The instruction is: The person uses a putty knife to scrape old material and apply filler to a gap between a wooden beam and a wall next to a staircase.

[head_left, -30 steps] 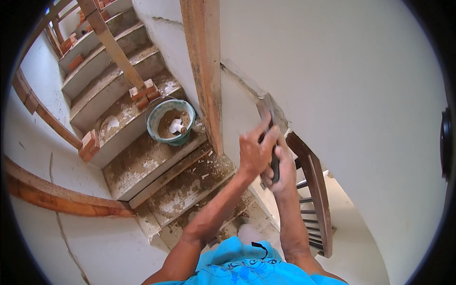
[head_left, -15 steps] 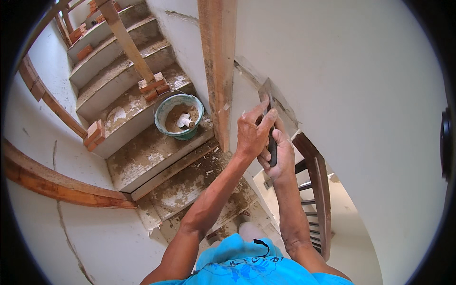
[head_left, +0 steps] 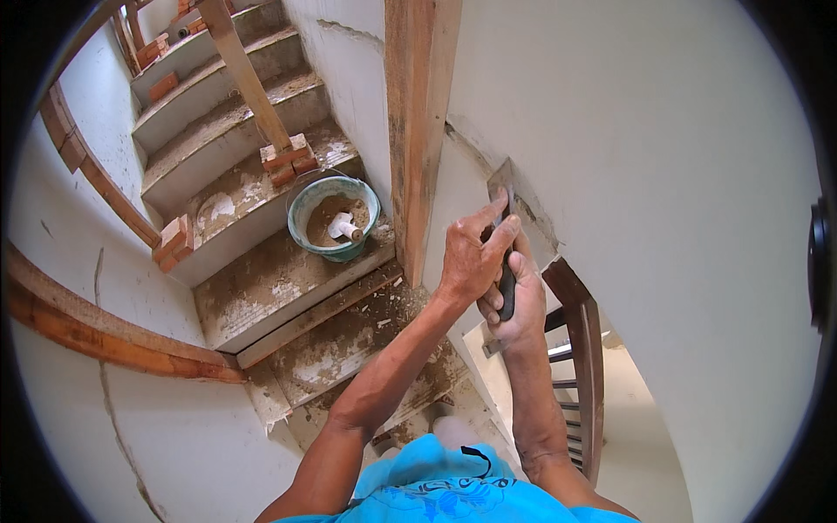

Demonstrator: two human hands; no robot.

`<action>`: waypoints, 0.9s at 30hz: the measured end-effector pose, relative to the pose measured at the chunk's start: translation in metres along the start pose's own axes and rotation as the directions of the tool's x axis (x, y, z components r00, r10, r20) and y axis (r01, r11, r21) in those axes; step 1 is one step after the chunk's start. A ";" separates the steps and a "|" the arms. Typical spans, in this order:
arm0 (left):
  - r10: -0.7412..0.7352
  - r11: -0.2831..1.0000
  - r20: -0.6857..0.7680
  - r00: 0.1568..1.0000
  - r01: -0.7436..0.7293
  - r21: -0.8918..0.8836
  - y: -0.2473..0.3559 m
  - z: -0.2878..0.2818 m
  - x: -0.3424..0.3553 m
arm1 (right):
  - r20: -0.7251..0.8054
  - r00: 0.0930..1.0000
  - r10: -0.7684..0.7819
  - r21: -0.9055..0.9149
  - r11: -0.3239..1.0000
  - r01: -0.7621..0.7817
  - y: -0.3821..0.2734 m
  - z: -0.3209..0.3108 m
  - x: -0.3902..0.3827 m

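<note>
A flat metal scraper blade (head_left: 499,173) lies against a long rough groove (head_left: 540,215) in the white wall, right of a wooden post (head_left: 414,105). My right hand (head_left: 525,309) is closed around the tool's black handle. My left hand (head_left: 471,254) is closed on the same tool higher up, its fingertips near the blade.
A teal bucket (head_left: 344,248) of brown mortar with a white-bladed tool stands on the dirty stairs (head_left: 257,309) at left. A wooden prop (head_left: 248,78) rests on stacked bricks (head_left: 289,159); more bricks (head_left: 173,244) lie nearby. Curved timber rails (head_left: 139,340) line the left wall; a dark railing (head_left: 582,366) descends at right.
The view has shifted, so stairs, bucket and post sit farther right. The blade has moved slightly up-left along the groove toward the post, both hands staying on the tool.
</note>
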State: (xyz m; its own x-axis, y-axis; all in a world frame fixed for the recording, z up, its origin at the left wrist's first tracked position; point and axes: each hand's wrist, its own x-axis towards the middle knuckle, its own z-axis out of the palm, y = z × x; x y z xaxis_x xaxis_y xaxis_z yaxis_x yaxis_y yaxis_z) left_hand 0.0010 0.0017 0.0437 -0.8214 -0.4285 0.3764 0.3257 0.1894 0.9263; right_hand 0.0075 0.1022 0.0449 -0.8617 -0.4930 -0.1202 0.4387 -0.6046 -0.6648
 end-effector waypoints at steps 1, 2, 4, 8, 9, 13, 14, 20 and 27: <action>-0.006 1.000 0.005 1.000 0.006 -0.003 0.000 0.001 0.001 | -0.017 1.000 0.002 -0.014 1.000 -0.002 -0.001 0.001 0.004; -0.021 1.000 0.014 1.000 0.021 -0.005 0.003 -0.002 0.008 | -0.034 0.999 0.004 -0.027 1.000 -0.005 -0.002 0.001 0.008; -0.037 0.999 0.019 0.999 0.037 -0.016 0.005 -0.004 0.011 | 0.031 1.000 -0.006 -0.007 1.000 0.006 0.002 -0.004 0.013; 0.005 1.000 -0.019 1.000 -0.004 0.023 0.006 -0.004 0.003 | -0.006 1.000 0.025 -0.011 1.000 -0.025 -0.002 0.007 0.002; 0.027 0.998 -0.034 0.999 -0.025 0.053 0.007 -0.004 0.003 | -0.018 0.999 0.033 -0.018 0.999 -0.033 -0.003 0.010 0.001; -0.089 0.996 0.042 0.995 0.090 -0.010 0.019 -0.014 0.023 | 0.015 1.000 -0.001 0.029 1.000 0.000 0.003 0.009 0.024; -0.092 0.996 0.041 0.995 0.093 -0.015 0.016 -0.014 0.020 | 0.013 1.000 0.007 0.019 1.000 -0.008 0.005 0.007 0.023; 0.025 0.999 -0.021 0.999 -0.024 0.044 0.004 -0.011 0.021 | 0.055 0.998 0.023 0.037 0.999 -0.025 0.002 0.008 0.022; -0.061 0.998 -0.008 0.998 0.061 0.014 0.009 -0.018 0.023 | 0.092 0.995 0.045 0.042 0.998 -0.049 0.004 0.010 0.030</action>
State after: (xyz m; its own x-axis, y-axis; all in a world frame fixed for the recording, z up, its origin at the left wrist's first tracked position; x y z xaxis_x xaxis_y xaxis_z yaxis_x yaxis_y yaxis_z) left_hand -0.0066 -0.0227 0.0612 -0.8358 -0.4463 0.3197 0.2686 0.1756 0.9471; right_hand -0.0137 0.0787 0.0458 -0.8139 -0.5753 -0.0813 0.4905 -0.6053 -0.6269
